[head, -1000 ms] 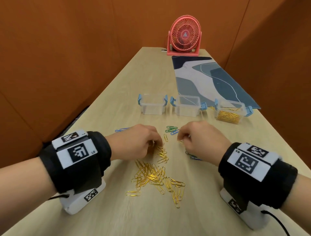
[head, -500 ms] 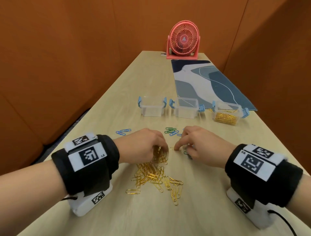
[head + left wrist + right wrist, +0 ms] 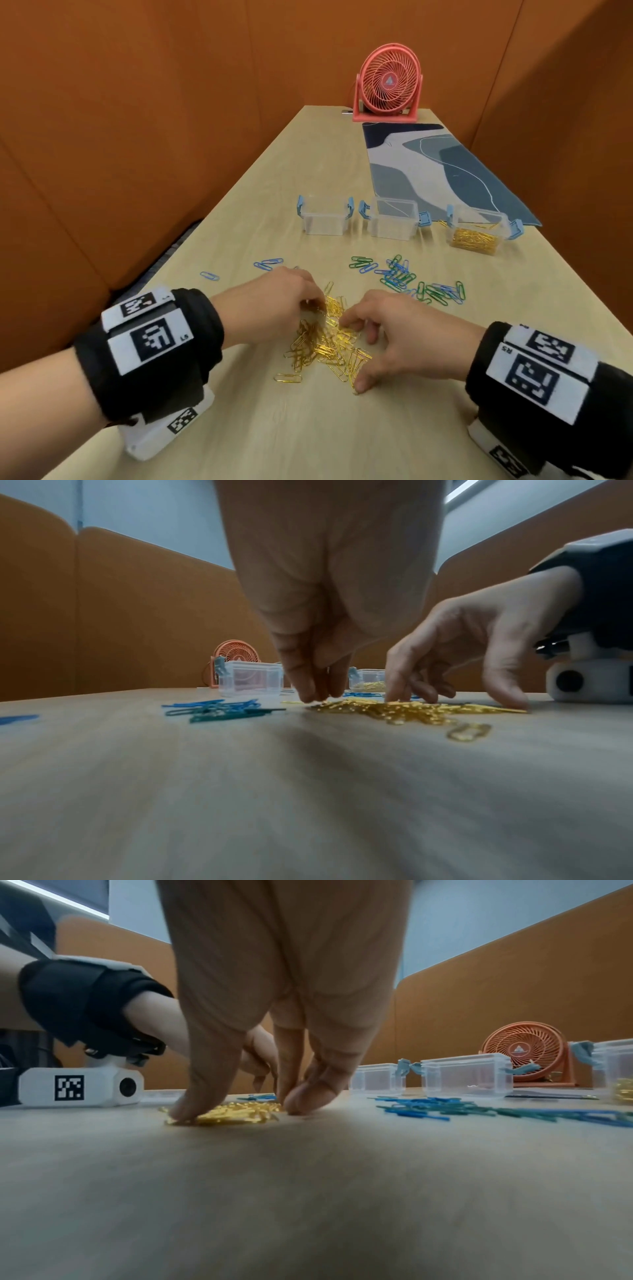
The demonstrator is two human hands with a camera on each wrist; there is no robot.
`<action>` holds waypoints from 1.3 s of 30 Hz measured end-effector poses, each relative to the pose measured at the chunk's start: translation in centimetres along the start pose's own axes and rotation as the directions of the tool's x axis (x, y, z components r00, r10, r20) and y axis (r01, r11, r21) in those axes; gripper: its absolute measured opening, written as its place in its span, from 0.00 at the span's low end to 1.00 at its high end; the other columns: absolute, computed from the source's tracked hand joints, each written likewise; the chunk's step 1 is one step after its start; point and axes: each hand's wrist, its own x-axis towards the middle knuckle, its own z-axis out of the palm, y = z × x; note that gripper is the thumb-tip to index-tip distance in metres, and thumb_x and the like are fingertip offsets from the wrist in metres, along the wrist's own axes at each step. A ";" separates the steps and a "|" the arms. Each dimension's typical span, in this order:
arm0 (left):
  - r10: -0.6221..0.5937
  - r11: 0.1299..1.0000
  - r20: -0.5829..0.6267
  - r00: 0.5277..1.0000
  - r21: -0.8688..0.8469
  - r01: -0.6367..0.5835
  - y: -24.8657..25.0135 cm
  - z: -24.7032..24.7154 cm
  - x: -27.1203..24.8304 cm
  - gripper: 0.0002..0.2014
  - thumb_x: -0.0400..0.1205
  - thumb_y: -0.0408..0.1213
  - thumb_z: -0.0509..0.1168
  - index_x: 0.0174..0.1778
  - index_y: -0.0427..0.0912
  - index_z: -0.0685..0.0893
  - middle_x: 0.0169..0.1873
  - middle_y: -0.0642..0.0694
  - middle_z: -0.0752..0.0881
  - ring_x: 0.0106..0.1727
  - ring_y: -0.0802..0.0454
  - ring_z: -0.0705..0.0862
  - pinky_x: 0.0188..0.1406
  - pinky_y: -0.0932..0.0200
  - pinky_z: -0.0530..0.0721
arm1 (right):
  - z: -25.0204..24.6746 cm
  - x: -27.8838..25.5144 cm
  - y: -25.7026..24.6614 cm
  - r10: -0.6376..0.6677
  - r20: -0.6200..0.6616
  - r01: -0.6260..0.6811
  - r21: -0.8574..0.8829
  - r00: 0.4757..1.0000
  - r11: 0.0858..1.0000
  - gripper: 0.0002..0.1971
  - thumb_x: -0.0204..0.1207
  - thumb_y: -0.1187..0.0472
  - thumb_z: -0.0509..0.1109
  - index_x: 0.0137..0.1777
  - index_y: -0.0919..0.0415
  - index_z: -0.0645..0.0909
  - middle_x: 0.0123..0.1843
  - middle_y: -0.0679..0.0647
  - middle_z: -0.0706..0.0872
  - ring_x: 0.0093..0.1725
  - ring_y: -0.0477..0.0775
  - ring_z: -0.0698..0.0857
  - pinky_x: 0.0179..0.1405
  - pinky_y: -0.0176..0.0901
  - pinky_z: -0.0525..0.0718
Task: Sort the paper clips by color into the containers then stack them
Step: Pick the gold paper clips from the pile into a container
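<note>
A pile of gold paper clips (image 3: 325,346) lies on the table between my hands. My left hand (image 3: 313,305) has its fingertips bunched downward, pinching gold clips at the pile's far left edge (image 3: 320,695). My right hand (image 3: 356,353) is spread over the pile's right side, thumb near me and fingers farther off, tips pressing down (image 3: 240,1110). Blue and green clips (image 3: 411,281) lie scattered behind the right hand. Three clear containers stand in a row: the left one (image 3: 325,219) and the middle one (image 3: 394,222) look empty, while the right one (image 3: 476,234) holds gold clips.
A few blue clips (image 3: 267,263) lie left of the hands. A blue patterned mat (image 3: 438,171) runs along the right, with a pink fan (image 3: 388,82) at the table's far end. Orange partition walls close in both sides.
My right hand has drawn back toward me and spread its thumb and fingers over the gold pile, uncovering the blue and green clips behind it. The left hand stays at the pile's far edge.
</note>
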 end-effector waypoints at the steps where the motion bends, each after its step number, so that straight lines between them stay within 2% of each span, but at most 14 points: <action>1: -0.026 1.000 -0.028 0.999 -0.007 0.026 0.1 -0.1 -0.2 0.25 0.75 0.24 0.56 0.67 0.47 0.79 0.62 0.51 0.79 0.64 0.53 0.77 0.65 0.59 0.76 | 0.1 -0.1 -0.2 -0.005 -0.010 0.005 0.008 1.000 1.000 0.36 0.58 0.46 0.83 0.68 0.48 0.77 0.46 0.41 0.71 0.48 0.43 0.75 0.50 0.34 0.76; 5: -0.198 0.977 -0.335 0.921 0.011 0.213 -1.0 -0.6 -2.2 0.19 0.78 0.26 0.57 0.62 0.44 0.81 0.55 0.48 0.81 0.56 0.47 0.81 0.55 0.53 0.80 | -0.1 -1.2 0.3 0.068 -0.097 -0.069 -0.011 0.993 0.998 0.38 0.52 0.37 0.81 0.65 0.44 0.76 0.53 0.41 0.75 0.43 0.38 0.73 0.53 0.36 0.78; 7: -0.175 0.980 -0.377 0.910 0.020 0.197 -2.0 -0.4 -3.8 0.11 0.79 0.32 0.59 0.53 0.44 0.84 0.45 0.49 0.82 0.46 0.50 0.82 0.46 0.58 0.78 | -0.2 -1.9 1.2 0.103 -0.097 -0.104 -0.005 0.990 0.995 0.39 0.48 0.36 0.82 0.62 0.43 0.76 0.51 0.40 0.76 0.39 0.37 0.73 0.45 0.30 0.76; 9: -0.097 0.995 -0.292 0.951 -0.016 0.097 -2.6 -0.3 -5.4 0.04 0.78 0.37 0.63 0.44 0.48 0.84 0.36 0.56 0.81 0.37 0.57 0.80 0.39 0.64 0.75 | -0.2 -2.5 1.9 0.134 -0.061 -0.133 0.024 0.989 0.991 0.37 0.47 0.40 0.85 0.59 0.43 0.77 0.47 0.40 0.76 0.38 0.37 0.74 0.38 0.26 0.73; 11: -0.002 0.993 -0.129 0.992 -0.114 -0.013 -2.5 -0.2 -6.3 0.02 0.77 0.43 0.67 0.39 0.51 0.83 0.32 0.58 0.81 0.35 0.57 0.81 0.36 0.69 0.76 | -0.1 -2.6 2.2 0.148 -0.039 -0.145 0.065 0.988 0.987 0.32 0.49 0.46 0.86 0.54 0.44 0.79 0.43 0.41 0.77 0.36 0.38 0.76 0.37 0.27 0.76; 15: 0.145 0.965 0.074 0.987 -0.230 -0.124 -1.4 -0.1 -5.6 0.08 0.74 0.48 0.73 0.38 0.48 0.85 0.34 0.54 0.83 0.37 0.57 0.81 0.34 0.75 0.74 | 0.5 -1.5 1.5 0.089 -0.034 -0.082 0.176 0.995 0.981 0.18 0.57 0.56 0.84 0.46 0.51 0.85 0.37 0.43 0.82 0.31 0.39 0.79 0.35 0.28 0.78; 18: 0.173 0.968 0.034 0.984 -0.192 -0.164 -1.0 0.1 -3.7 0.04 0.75 0.43 0.72 0.40 0.48 0.87 0.35 0.54 0.85 0.38 0.58 0.81 0.36 0.72 0.77 | 0.7 -0.3 0.5 0.027 -0.040 -0.020 0.161 0.999 0.987 0.10 0.65 0.60 0.80 0.46 0.54 0.87 0.34 0.43 0.83 0.30 0.38 0.79 0.33 0.23 0.76; 21: 0.131 0.979 -0.087 0.988 -0.144 -0.142 -1.0 0.0 -1.9 0.05 0.76 0.45 0.71 0.42 0.48 0.87 0.36 0.55 0.84 0.37 0.60 0.80 0.38 0.71 0.76 | 0.3 0.5 -0.2 0.023 -0.120 -0.011 0.100 0.993 0.995 0.11 0.67 0.55 0.78 0.49 0.52 0.85 0.37 0.42 0.80 0.35 0.37 0.78 0.37 0.24 0.75; 24: 0.091 0.980 -0.200 0.975 -0.153 -0.123 -1.2 -0.4 -1.0 0.16 0.74 0.55 0.69 0.52 0.50 0.84 0.47 0.57 0.83 0.48 0.63 0.80 0.47 0.69 0.76 | -0.3 0.7 0.0 0.050 -0.152 -0.037 0.083 0.987 0.996 0.32 0.57 0.42 0.81 0.63 0.45 0.78 0.57 0.41 0.77 0.54 0.40 0.77 0.55 0.33 0.77; 27: 0.017 0.993 0.064 0.998 -0.121 -0.009 -1.0 -0.7 -0.5 0.45 0.64 0.67 0.71 0.74 0.49 0.67 0.70 0.57 0.71 0.70 0.60 0.70 0.72 0.60 0.70 | -0.6 1.0 0.9 0.077 -0.033 -0.075 0.043 0.997 0.996 0.59 0.46 0.39 0.84 0.79 0.45 0.59 0.74 0.42 0.64 0.74 0.43 0.66 0.75 0.40 0.67; 29: 0.025 0.996 0.156 0.987 -0.092 -0.010 -0.5 -0.7 -0.2 0.54 0.58 0.69 0.74 0.76 0.48 0.63 0.71 0.57 0.69 0.72 0.58 0.69 0.75 0.57 0.69 | -0.8 1.4 1.2 0.078 -0.002 -0.078 0.000 0.997 0.997 0.64 0.46 0.40 0.85 0.82 0.46 0.52 0.78 0.43 0.58 0.79 0.45 0.59 0.80 0.42 0.61; 32: 0.058 0.996 0.158 0.986 -0.072 -0.047 -0.2 -0.2 -0.5 0.55 0.59 0.66 0.75 0.78 0.48 0.60 0.72 0.58 0.66 0.72 0.61 0.67 0.76 0.61 0.66 | -0.6 1.7 1.1 0.042 0.021 -0.040 -0.067 0.999 0.997 0.64 0.47 0.39 0.84 0.82 0.46 0.51 0.78 0.43 0.57 0.79 0.46 0.56 0.81 0.44 0.59; 34: 0.082 0.995 0.118 0.990 -0.069 -0.074 0.0 0.2 -1.1 0.52 0.62 0.64 0.75 0.79 0.50 0.61 0.71 0.59 0.67 0.70 0.63 0.66 0.74 0.65 0.65 | -0.2 1.8 0.6 -0.009 0.020 0.011 -0.092 1.000 0.996 0.58 0.49 0.39 0.84 0.80 0.45 0.58 0.73 0.44 0.63 0.75 0.46 0.60 0.78 0.41 0.63; 39: 0.131 0.987 0.018 0.991 -0.096 -0.129 0.5 1.1 -1.7 0.34 0.71 0.58 0.71 0.73 0.57 0.72 0.64 0.58 0.72 0.64 0.62 0.70 0.58 0.76 0.65 | 0.3 2.0 -0.3 -0.025 -0.055 0.022 -0.059 0.998 0.998 0.37 0.57 0.44 0.82 0.69 0.46 0.77 0.60 0.45 0.74 0.56 0.43 0.71 0.55 0.36 0.72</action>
